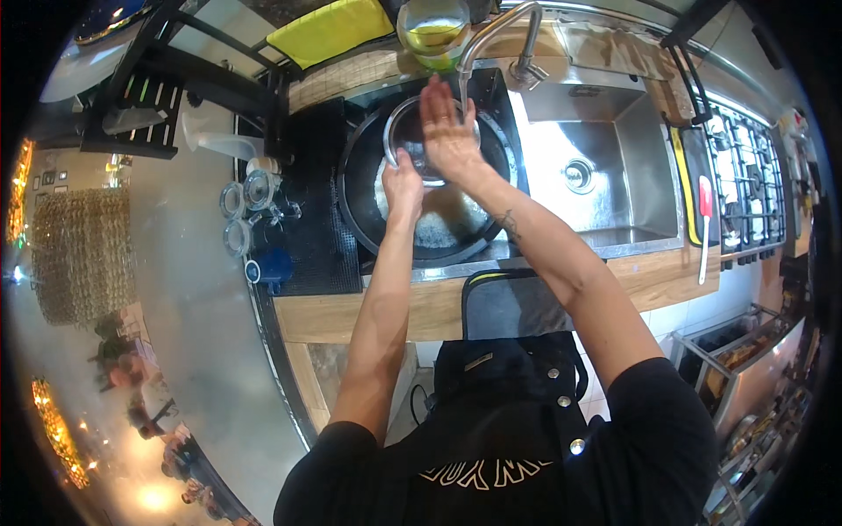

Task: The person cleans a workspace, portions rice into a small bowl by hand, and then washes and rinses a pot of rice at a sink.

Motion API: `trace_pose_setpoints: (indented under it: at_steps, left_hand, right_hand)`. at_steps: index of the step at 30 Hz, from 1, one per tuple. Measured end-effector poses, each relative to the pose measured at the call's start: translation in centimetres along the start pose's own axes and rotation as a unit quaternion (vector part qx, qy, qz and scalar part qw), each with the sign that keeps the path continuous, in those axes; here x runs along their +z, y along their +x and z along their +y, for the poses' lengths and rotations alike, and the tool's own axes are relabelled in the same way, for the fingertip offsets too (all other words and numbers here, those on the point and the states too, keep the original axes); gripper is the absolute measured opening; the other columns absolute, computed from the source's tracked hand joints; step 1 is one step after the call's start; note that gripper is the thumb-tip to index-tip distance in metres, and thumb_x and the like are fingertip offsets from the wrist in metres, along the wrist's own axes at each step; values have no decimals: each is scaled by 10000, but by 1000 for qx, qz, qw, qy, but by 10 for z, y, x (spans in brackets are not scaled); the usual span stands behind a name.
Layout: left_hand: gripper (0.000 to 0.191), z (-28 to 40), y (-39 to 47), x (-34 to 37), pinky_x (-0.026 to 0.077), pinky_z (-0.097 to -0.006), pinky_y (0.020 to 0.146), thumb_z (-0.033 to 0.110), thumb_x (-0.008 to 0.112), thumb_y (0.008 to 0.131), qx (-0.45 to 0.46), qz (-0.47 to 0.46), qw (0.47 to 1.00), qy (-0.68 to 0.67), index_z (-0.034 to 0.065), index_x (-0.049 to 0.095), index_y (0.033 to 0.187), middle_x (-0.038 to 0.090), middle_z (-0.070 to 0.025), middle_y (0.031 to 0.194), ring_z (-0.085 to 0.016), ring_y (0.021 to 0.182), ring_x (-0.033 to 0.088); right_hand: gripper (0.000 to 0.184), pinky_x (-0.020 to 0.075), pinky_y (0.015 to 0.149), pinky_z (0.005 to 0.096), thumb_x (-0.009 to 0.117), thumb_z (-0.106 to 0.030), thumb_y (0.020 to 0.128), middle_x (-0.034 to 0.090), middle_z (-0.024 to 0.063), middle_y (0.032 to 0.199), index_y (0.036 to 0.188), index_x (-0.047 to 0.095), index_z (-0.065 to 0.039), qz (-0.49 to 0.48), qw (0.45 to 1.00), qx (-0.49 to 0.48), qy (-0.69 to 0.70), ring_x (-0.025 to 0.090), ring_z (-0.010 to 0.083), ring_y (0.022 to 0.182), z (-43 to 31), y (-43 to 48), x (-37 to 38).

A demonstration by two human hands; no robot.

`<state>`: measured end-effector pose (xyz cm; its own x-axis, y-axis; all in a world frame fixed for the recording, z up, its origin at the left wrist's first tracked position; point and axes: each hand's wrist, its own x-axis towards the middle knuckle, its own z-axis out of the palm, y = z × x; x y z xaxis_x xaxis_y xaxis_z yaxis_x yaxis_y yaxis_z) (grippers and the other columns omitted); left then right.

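My left hand [402, 187] grips the near left rim of a round metal bowl or pot [409, 135] with its thumb on top. Over the right part of that vessel is my right hand [447, 128], palm turned partly up and fingers spread, wet-looking and close to the stream from the faucet [468, 56]. Both hands are above a large round black pan [362, 217] that sits in the left sink basin. Whitish, foamy water [447, 227] lies in the pan. What the vessel contains is hard to make out.
Right of the pan is a steel sink basin [612, 197], then a red-and-white spatula [705, 217] and a gas stove [750, 177]. Glasses [258, 189] and a blue mug [270, 269] stand left on a black mat [312, 230]. A grey cloth [510, 306] hangs at the front edge.
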<state>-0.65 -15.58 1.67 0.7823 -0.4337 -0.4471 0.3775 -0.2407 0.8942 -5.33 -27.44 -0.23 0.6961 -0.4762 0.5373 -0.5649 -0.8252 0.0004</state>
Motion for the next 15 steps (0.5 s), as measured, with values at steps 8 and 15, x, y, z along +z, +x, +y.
trace_pose_setpoints:
  at_steps: [8, 15]
  left_hand:
    - [569, -61, 34, -31, 597, -493, 908, 479, 360, 1120, 31, -109, 980, -163, -5, 497, 1386, 611, -198, 1353, -325, 1169, 668]
    - [435, -15, 23, -24, 606, -520, 878, 332, 417, 1112, -40, -31, 998, 36, 6, 528, 1377, 680, -246, 1199, -391, 1089, 699]
  right_hand:
    - [497, 188, 1260, 568, 546, -294, 967, 537, 237, 1489, 1345, 618, 21, -327, 859, -224, 324, 517, 347, 1399, -2, -42, -11]
    - [546, 182, 1214, 671, 642, -222, 906, 536, 76, 1526, 1433, 575, -98, -378, 891, -243, 68, 427, 192, 1478, 65, -28, -43]
